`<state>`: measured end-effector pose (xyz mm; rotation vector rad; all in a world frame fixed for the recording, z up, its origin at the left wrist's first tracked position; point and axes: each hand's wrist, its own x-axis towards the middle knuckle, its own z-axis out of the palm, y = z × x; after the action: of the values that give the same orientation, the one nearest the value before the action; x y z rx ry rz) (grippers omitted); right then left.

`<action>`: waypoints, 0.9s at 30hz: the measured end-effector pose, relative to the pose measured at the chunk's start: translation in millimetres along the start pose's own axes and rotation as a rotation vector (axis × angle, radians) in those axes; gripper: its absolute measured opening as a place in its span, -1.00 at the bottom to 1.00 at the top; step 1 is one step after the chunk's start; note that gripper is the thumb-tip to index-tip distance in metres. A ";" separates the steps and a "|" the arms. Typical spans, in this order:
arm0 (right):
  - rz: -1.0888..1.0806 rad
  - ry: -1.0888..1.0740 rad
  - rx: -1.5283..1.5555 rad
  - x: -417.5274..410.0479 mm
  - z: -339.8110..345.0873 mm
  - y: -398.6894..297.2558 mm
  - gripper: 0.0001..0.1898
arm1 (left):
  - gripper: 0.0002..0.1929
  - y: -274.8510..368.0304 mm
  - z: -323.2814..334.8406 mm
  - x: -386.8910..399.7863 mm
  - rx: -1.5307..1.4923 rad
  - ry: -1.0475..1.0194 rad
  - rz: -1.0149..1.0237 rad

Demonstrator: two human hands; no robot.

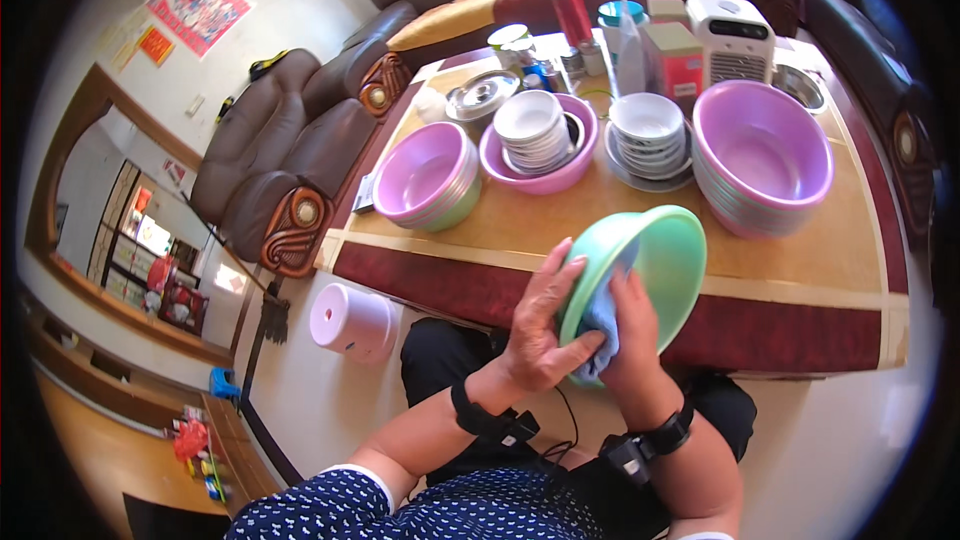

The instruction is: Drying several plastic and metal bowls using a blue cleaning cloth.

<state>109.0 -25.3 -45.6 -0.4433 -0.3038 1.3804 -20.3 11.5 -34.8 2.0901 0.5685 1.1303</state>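
Observation:
A green plastic basin (671,281) is held tilted on its side above my lap, its opening facing right. My left hand (544,322) grips its rim and outer wall, the thumb over the edge on a blue cloth (601,319). My right hand (634,322) is inside the basin, pressing the cloth against the inner wall near the rim; its fingers are partly hidden. Beyond the basin, on the table, stand stacked pink and green basins (424,172), a pink basin (540,181) holding white bowls (529,120), more stacked bowls (646,120) and a taller stack of pink basins (765,142).
The low table (795,262) has its near edge just past my knees. At its back stand a red thermos (570,11), boxes (675,52), a white appliance (731,37) and a metal lid (482,94). A pink stool (352,321) stands on the floor at left.

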 end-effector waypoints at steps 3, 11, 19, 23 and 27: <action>-0.054 -0.040 -0.259 -12.9 -0.7 27.6 -0.66 | -0.25 2.4 -11.3 -1.7 -0.016 0.048 -0.010; -0.353 -0.361 -1.466 -21.1 -39.0 53.2 -0.70 | -0.28 -10.6 -42.7 -31.9 0.021 0.103 -0.036; -0.627 -0.155 -2.197 -5.3 -52.4 42.5 -0.62 | -0.25 -59.4 -76.2 -48.5 -0.042 0.138 0.008; -0.802 -0.039 -2.308 -1.6 -52.2 38.3 -0.59 | -0.25 -99.3 -88.9 -43.1 -0.177 0.167 -0.066; -0.763 0.072 -2.390 12.0 -65.6 55.4 -0.58 | -0.22 -112.6 -97.4 -37.2 -0.163 0.056 -0.018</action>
<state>92.8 -14.6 -130.1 -1.9452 -1.7875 -0.4081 -128.5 98.0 -100.9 1.9161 0.5026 1.1874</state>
